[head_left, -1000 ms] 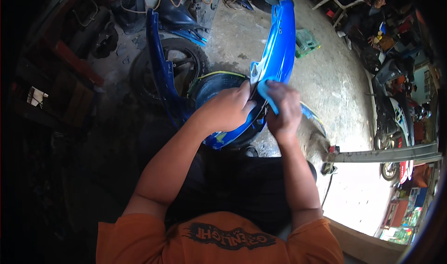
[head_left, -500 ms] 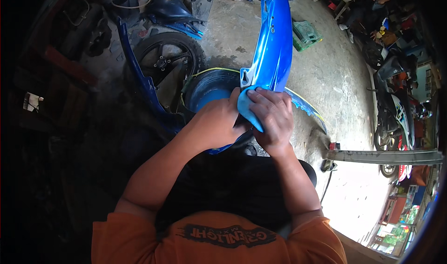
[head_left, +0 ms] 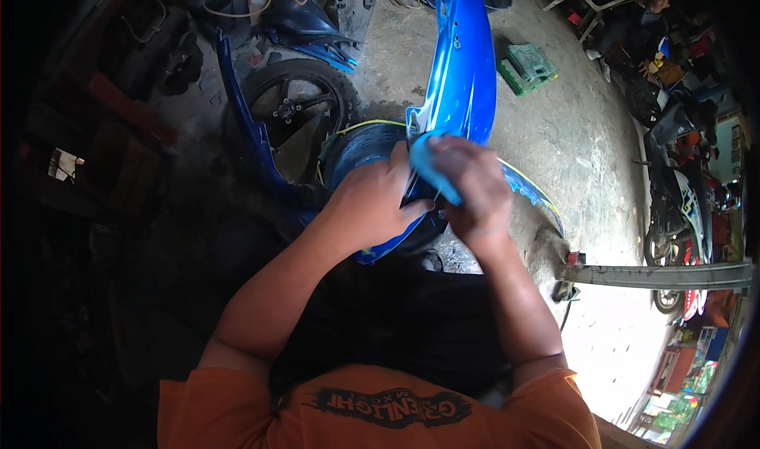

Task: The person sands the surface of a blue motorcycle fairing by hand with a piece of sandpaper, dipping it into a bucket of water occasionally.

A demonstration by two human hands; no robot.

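A long, glossy blue motorcycle body panel stretches away in front of me, its near end between my hands. My left hand grips the panel's near part by its left edge, thumb pointing right. Closed on a thin, light-blue pad, perhaps a sanding pad or cloth, my right hand is smeared by motion over the panel. Contact between pad and panel cannot be made out. Below the panel stands a dark bucket, partly hidden by my left hand.
A spoked wheel with its tyre lies left of the bucket. Another blue panel curves along its left. A green case sits on the concrete floor. At right are a metal post, parked motorcycles and a person.
My right hand has moved a little up and right with the pad, and is now blurred. The left hand keeps its grip on the panel. The whole view has shifted slightly.
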